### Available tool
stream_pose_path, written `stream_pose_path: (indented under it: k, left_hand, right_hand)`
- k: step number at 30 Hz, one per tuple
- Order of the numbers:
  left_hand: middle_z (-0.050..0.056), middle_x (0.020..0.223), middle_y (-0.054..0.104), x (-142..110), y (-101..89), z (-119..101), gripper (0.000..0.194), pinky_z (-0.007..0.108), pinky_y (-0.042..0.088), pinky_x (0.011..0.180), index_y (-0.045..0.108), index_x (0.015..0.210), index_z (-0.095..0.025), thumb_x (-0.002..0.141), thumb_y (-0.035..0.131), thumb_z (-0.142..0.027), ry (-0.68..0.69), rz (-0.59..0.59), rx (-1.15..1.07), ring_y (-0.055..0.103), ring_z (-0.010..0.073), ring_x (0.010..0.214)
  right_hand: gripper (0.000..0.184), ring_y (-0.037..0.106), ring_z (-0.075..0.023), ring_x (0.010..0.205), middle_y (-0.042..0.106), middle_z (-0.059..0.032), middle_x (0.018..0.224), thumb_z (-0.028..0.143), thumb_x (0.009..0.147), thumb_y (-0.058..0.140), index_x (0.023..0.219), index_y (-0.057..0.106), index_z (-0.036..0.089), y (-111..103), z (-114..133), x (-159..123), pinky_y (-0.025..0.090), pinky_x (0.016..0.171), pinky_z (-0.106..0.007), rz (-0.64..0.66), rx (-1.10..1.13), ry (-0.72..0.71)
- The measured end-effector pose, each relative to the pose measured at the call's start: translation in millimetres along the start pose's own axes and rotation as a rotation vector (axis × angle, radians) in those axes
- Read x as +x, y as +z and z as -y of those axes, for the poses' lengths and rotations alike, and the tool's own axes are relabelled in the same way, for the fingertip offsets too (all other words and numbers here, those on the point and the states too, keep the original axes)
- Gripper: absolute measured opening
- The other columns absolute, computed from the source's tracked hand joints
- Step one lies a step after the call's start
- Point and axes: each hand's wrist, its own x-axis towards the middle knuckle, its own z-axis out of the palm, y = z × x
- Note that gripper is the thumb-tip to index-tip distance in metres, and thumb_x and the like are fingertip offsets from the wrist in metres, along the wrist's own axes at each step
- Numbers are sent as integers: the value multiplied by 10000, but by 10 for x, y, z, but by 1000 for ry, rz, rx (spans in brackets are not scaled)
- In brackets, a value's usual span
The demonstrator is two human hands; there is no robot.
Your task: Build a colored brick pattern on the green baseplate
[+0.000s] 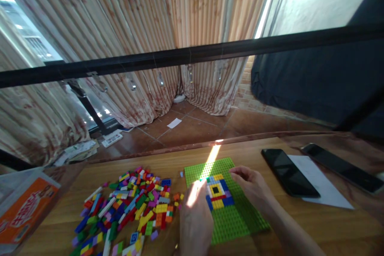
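Note:
A green studded baseplate (228, 224) lies on the table, with a low toy-brick build (218, 193) of blue, yellow, red and white pieces on it. My left hand (196, 218) is at the baseplate's left side, its fingers drawn together against the build's left edge. Sunlight washes out those fingers, and what they hold, if anything, is hidden. Over the right part of the baseplate, my right hand (252, 184) is closed, thumb and fingers curled together near the build's upper right corner. I cannot make out anything between its fingertips.
Many loose toy bricks (129, 204) are heaped on the wooden table (240, 148) at left. An orange-labelled plastic box (27, 212) stands at the far left. To the right lie a black phone (289, 172), white paper (327, 188) and another dark device (342, 166). A dark rail (192, 56) crosses beyond.

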Motion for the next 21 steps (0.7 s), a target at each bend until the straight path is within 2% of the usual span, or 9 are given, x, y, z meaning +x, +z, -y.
stream_pose_path:
  k: [4, 9, 12, 15, 18, 20, 21]
  left_hand:
    - [90, 1119, 620, 119, -30, 237, 443, 290, 491, 918, 586, 1168, -145, 818, 348, -14, 58, -174, 13, 570, 176, 1062]
    - [79, 1137, 628, 206, 80, 594, 415, 326, 490, 929, 597, 1188, -170, 840, 383, -96, 36, -191, 144, 581, 189, 1050]
    - [89, 1140, 638, 175, 68, 685, 390, 373, 495, 917, 628, 1153, -168, 838, 400, -137, 41, -204, 247, 597, 212, 1019]
    - [86, 1120, 658, 40, -97, 603, 378, 396, 498, 913, 652, 1109, -163, 847, 382, -129, 59, -219, 358, 605, 218, 1017]
    - [78, 1174, 638, -217, -371, 360, 365, 416, 481, 956, 637, 1130, -188, 868, 389, -129, 141, -204, 406, 575, 219, 1099]
    - [81, 1176, 628, -444, -563, 142, 320, 391, 491, 950, 631, 1124, -205, 886, 425, -149, 76, -220, 405, 571, 210, 1103]
    - [67, 1170, 623, -569, -652, 24, 300, 370, 497, 935, 625, 1116, -239, 891, 445, -154, 51, -183, 393, 573, 194, 1089]
  right_hand:
    - [286, 631, -190, 668, 696, -61, 772, 367, 796, 475, 883, 663, 170, -129, -97, 65, 464, 606, -291, -122, -55, 3]
    - [201, 624, -208, 704, 671, -62, 790, 321, 763, 527, 802, 679, 194, -210, -193, 64, 448, 652, -317, -190, -136, -39]
    - [182, 617, -214, 710, 650, -68, 803, 294, 763, 521, 750, 677, 201, -204, -232, -17, 448, 670, -328, -209, -157, -95]
    - [203, 619, -230, 832, 647, -80, 883, 285, 787, 497, 741, 680, 212, -186, -245, -111, 463, 750, -327, -206, -135, -183]
    - [220, 622, -242, 869, 653, -87, 895, 262, 804, 473, 771, 686, 213, -196, -247, -169, 474, 799, -341, -222, -91, -226]
    - [230, 631, -248, 853, 658, -83, 882, 254, 804, 464, 783, 691, 218, -218, -248, -198, 488, 795, -353, -228, -59, -239]
    - [237, 634, -253, 855, 660, -85, 886, 256, 803, 460, 782, 693, 218, -232, -251, -218, 493, 792, -360, -230, -45, -246]
